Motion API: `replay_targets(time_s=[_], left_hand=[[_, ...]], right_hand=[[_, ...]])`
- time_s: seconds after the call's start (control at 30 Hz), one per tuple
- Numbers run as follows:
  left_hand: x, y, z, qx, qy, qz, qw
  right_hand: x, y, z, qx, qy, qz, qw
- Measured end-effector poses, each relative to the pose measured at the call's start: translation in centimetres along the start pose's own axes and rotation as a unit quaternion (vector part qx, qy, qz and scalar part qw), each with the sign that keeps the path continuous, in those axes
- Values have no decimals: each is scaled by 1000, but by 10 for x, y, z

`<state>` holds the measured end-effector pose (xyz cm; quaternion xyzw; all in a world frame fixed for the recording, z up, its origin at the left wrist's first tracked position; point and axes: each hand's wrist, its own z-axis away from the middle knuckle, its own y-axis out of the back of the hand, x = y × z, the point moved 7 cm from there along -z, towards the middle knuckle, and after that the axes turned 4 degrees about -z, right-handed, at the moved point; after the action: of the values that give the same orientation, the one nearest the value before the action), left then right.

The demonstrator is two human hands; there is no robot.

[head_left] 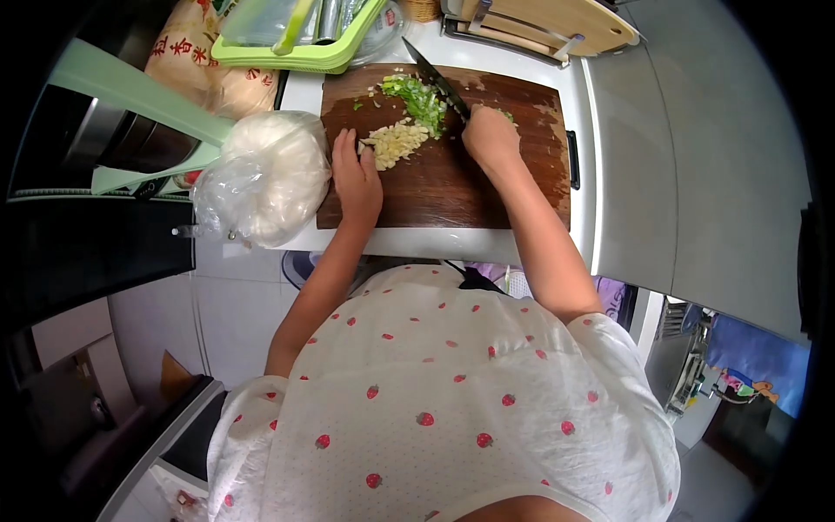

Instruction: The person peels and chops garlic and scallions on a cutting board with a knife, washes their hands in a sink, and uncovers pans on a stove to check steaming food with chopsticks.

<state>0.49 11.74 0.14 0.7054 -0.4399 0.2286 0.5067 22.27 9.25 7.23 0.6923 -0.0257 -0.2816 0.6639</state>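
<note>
A dark wooden cutting board (435,196) lies on the white counter. Wrapped around the handle of a kitchen knife (437,80), my right hand (491,139) is closed at the board's right half, and the dark blade points away to the upper left. My left hand (357,184) rests on the board's left side with its fingers stretched out, the fingertips at the edge of a heap of chopped garlic (394,143). Chopped green onion (417,100) lies just beyond the garlic, left of the blade. A few green bits show past my right hand.
A clear plastic bag with something white inside (278,178) stands against the board's left edge. Behind it are a printed sack (187,52) and green plastic trays (283,59). A rack with wooden boards (548,26) stands at the back right.
</note>
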Motion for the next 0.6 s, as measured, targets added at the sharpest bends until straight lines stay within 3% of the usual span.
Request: replay_targets(time_s=[0.2, 0.3, 0.47, 0.53, 0.57, 0.6], left_hand=[[-3, -9, -30, 65, 20, 50, 996], [-12, -17, -49, 81, -5, 40, 996], [-17, -31, -71, 47, -3, 21, 999], [-17, -38, -78, 14, -15, -9, 1000], [-17, -39, -77, 13, -15, -9, 1000], [-14, -47, -76, -47, -6, 4, 999]], right_hand=[[-8, -12, 20, -41, 22, 45, 998], [-21, -12, 46, -66, 104, 45, 991], [-5, -6, 69, -47, 58, -24, 997], [11, 1, 71, -42, -39, -19, 998], [15, 0, 71, -52, -40, -11, 998], [14, -2, 72, -53, -40, -11, 998]])
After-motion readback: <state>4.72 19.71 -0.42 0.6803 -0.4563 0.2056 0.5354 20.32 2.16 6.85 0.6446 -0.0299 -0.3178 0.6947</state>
